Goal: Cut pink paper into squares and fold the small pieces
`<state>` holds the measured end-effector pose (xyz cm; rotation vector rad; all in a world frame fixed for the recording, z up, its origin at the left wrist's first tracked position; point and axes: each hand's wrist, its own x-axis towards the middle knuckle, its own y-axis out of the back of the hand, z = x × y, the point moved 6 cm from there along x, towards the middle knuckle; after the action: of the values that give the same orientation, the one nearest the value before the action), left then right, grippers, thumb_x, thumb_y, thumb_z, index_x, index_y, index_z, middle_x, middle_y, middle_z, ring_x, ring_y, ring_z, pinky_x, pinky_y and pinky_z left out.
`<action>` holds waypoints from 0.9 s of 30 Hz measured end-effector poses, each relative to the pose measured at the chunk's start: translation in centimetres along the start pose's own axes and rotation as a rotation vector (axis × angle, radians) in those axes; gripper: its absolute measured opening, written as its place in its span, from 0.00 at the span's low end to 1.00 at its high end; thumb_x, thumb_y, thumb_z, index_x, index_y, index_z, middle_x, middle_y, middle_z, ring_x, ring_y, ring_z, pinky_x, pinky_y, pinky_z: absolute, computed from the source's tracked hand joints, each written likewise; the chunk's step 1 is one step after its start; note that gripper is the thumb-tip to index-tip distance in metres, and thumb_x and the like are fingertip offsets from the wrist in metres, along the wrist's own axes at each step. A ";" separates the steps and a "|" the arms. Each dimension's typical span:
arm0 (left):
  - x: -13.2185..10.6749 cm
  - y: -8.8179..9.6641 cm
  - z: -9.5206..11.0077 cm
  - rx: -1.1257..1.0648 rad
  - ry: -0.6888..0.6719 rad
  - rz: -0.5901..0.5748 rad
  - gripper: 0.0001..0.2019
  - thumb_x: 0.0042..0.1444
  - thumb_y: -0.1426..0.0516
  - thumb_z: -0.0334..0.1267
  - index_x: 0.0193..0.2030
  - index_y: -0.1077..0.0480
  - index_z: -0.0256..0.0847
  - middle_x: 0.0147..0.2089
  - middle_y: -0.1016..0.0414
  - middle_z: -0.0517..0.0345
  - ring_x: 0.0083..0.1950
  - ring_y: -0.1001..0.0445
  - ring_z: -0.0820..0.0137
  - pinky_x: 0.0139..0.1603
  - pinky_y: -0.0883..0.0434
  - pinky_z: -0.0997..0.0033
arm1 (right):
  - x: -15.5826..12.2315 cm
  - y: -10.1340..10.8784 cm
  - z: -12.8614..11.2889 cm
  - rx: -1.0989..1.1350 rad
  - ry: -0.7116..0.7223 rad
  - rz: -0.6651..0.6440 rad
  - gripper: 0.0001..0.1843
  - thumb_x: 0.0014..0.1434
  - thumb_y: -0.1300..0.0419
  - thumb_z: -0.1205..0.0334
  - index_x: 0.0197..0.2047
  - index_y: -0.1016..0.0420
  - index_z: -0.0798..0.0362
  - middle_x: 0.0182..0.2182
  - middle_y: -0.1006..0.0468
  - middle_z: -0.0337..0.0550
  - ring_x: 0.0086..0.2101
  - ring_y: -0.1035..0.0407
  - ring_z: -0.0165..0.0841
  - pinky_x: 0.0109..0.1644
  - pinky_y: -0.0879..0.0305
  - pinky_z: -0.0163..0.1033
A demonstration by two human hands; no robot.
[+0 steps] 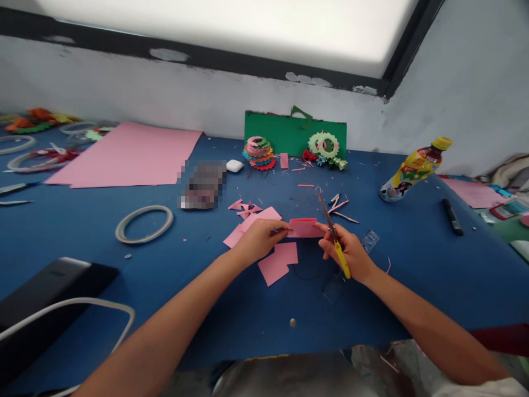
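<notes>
Between my hands is a small folded piece of pink paper. My left hand pinches its left end. My right hand holds scissors with yellow handles, their blades pointing up and away, and its fingertips touch the right end of the folded paper. Cut pink paper pieces lie on the table just below the left hand, and more pink pieces lie beside and behind it. Small pink scraps sit a little farther back.
A blue table carries large pink sheets, a blurred phone-like object, a white case and a tape roll. Paper rosettes stand before a green board. A bottle and black marker are at right.
</notes>
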<state>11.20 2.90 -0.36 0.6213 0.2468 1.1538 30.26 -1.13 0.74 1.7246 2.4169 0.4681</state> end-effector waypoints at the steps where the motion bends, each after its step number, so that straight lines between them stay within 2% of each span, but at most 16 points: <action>1: 0.0 0.0 0.0 -0.008 0.005 -0.002 0.12 0.57 0.47 0.40 0.38 0.23 0.41 0.30 0.23 0.58 0.31 0.28 0.70 0.31 0.34 0.74 | 0.0 0.1 0.1 0.013 0.004 0.002 0.12 0.58 0.42 0.51 0.35 0.35 0.52 0.31 0.27 0.40 0.23 0.31 0.27 0.29 0.34 0.34; 3: 0.0 -0.1 -0.1 -0.040 0.024 0.001 0.13 0.56 0.47 0.42 0.38 0.23 0.40 0.31 0.23 0.57 0.32 0.28 0.70 0.31 0.33 0.74 | 0.1 0.5 0.2 0.042 0.016 0.022 0.12 0.58 0.42 0.52 0.36 0.35 0.52 0.38 0.26 0.42 0.22 0.33 0.25 0.26 0.35 0.33; 5: -0.1 0.0 -0.2 -0.081 0.047 0.010 0.13 0.56 0.46 0.43 0.37 0.24 0.39 0.31 0.23 0.56 0.33 0.28 0.69 0.32 0.33 0.73 | 0.3 1.5 0.1 0.071 0.041 0.095 0.11 0.57 0.41 0.54 0.35 0.35 0.51 0.42 0.26 0.44 0.23 0.32 0.25 0.27 0.35 0.33; 9: 0.0 0.1 0.1 -0.186 0.089 -0.001 0.14 0.55 0.45 0.46 0.33 0.25 0.37 0.30 0.25 0.56 0.33 0.28 0.70 0.32 0.33 0.74 | 0.7 4.2 -0.5 0.055 0.150 0.322 0.13 0.53 0.36 0.56 0.30 0.38 0.51 0.44 0.25 0.45 0.38 0.29 0.33 0.41 0.32 0.38; 11: 0.0 0.0 0.2 -0.298 0.134 -0.021 0.13 0.53 0.43 0.46 0.31 0.25 0.37 0.28 0.27 0.57 0.31 0.30 0.71 0.31 0.33 0.74 | 1.0 5.0 -0.5 0.018 0.160 0.373 0.15 0.51 0.35 0.56 0.29 0.39 0.51 0.43 0.25 0.45 0.41 0.30 0.35 0.45 0.33 0.41; 15: -0.2 0.0 0.8 -0.462 0.199 -0.052 0.12 0.50 0.40 0.45 0.30 0.26 0.37 0.27 0.29 0.60 0.30 0.31 0.74 0.33 0.34 0.75 | 1.5 4.8 0.8 0.104 0.086 0.307 0.18 0.47 0.33 0.56 0.28 0.41 0.51 0.40 0.24 0.44 0.39 0.30 0.35 0.43 0.33 0.42; 20: -0.7 0.0 1.6 -0.443 0.224 -0.062 0.12 0.50 0.40 0.44 0.29 0.27 0.36 0.26 0.30 0.60 0.28 0.33 0.75 0.28 0.37 0.77 | 1.3 4.2 1.5 0.208 0.020 0.276 0.19 0.46 0.32 0.56 0.28 0.41 0.51 0.30 0.25 0.38 0.32 0.31 0.31 0.38 0.34 0.38; 24: -1.0 0.2 2.8 -0.498 0.177 -0.018 0.10 0.50 0.40 0.43 0.31 0.28 0.36 0.28 0.30 0.59 0.29 0.32 0.75 0.29 0.34 0.77 | 0.8 4.1 0.5 0.246 0.024 0.306 0.19 0.45 0.31 0.58 0.28 0.41 0.51 0.28 0.27 0.36 0.32 0.32 0.30 0.38 0.36 0.37; 27: -1.5 -0.2 4.5 -0.614 0.096 -0.061 0.13 0.48 0.37 0.40 0.40 0.29 0.37 0.34 0.28 0.57 0.33 0.29 0.73 0.32 0.30 0.76 | 0.5 3.8 0.0 0.339 0.001 0.346 0.20 0.45 0.31 0.59 0.28 0.42 0.51 0.26 0.30 0.34 0.27 0.35 0.27 0.32 0.39 0.33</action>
<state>12.95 0.04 2.94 0.0169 -0.0150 1.1259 33.55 0.50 2.01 2.2977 2.3053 0.0924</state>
